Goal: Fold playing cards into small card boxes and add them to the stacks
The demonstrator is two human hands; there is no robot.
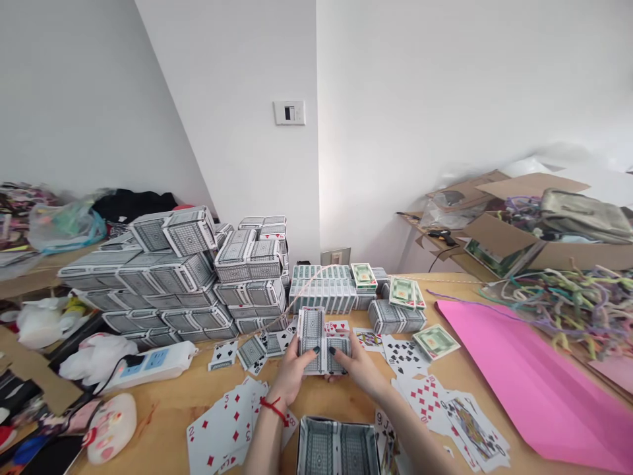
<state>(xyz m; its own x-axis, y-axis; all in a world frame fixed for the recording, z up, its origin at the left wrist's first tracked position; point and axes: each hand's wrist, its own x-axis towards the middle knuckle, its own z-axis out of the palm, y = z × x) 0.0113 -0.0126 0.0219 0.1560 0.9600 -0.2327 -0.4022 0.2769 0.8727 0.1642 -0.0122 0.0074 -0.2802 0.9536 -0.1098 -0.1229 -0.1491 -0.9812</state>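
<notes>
My left hand (289, 375), with a red string bracelet at the wrist, is closed around an upright stack of grey-backed playing cards (311, 328). Closed from the other side, my right hand (360, 369) grips a shorter bunch of grey-backed cards (338, 347) pressed against that stack. Both thumbs lie on the card backs; the fingers behind are mostly hidden. Just beyond the hands, face-up red cards (338, 326) show. Between my forearms, at the lower edge, stands an open box made of cards (338, 425). Loose diamond cards (220, 429) are spread to its left.
Tall piles of grey card blocks (182, 270) stand at the back left. A row of card packs (324, 290) and green card boxes (405, 292) sit behind. Pink paper (524, 382) and tangled yarn (558, 297) lie right; a power strip (155, 366) lies left.
</notes>
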